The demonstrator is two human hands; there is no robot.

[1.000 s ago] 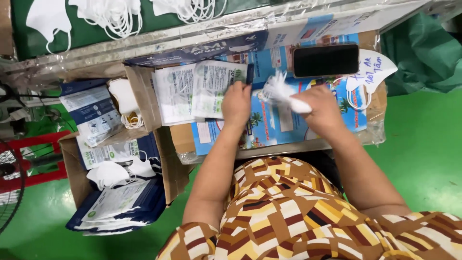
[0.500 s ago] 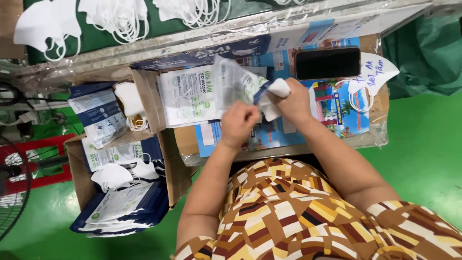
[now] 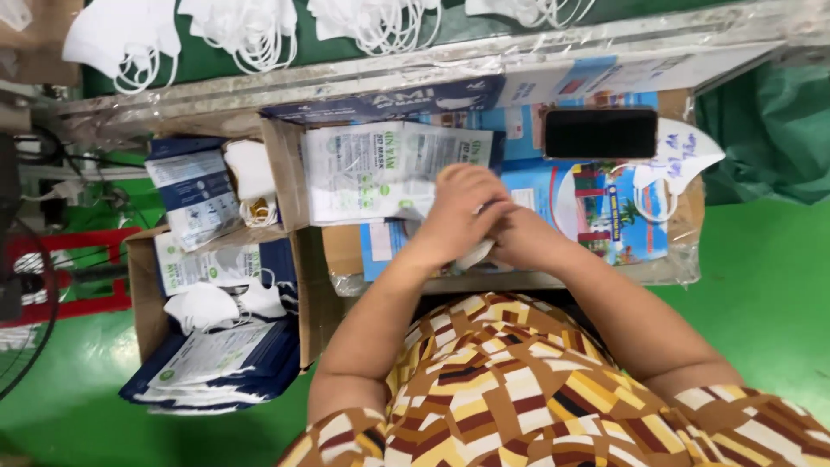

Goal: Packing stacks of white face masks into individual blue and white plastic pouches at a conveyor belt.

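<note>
Nearest to me is the patterned sleeve and lap, brown, yellow and white, from which both forearms reach forward over the work surface (image 3: 519, 281). My left hand (image 3: 456, 216) and my right hand (image 3: 527, 238) meet just past the near edge, pressed together, the left lying partly over the right. Their fingers are curled in around a white face mask (image 3: 474, 256), of which only a small pale edge shows beneath the left palm (how tightly each finger pinches it I cannot tell, since the hands cover one another). The left fingertips reach up onto the lower corner of the clear printed pouches (image 3: 380, 169), a small stack lying flat just beyond the hands.

To the left, below the surface, an open cardboard box (image 3: 143, 294) holds more white masks (image 3: 203, 303) and dark blue packets (image 3: 216, 363). Beside it, further off, another packet stack (image 3: 194, 195) leans near a roll of white material (image 3: 252, 177).

Beyond the hands to the right lies a black phone (image 3: 601, 132), screen dark, and next to it a single white mask with handwriting (image 3: 679, 151). Farthest away, along the top, loose white masks with ear loops (image 3: 242, 30) are heaped on a green belt (image 3: 199, 60).
</note>
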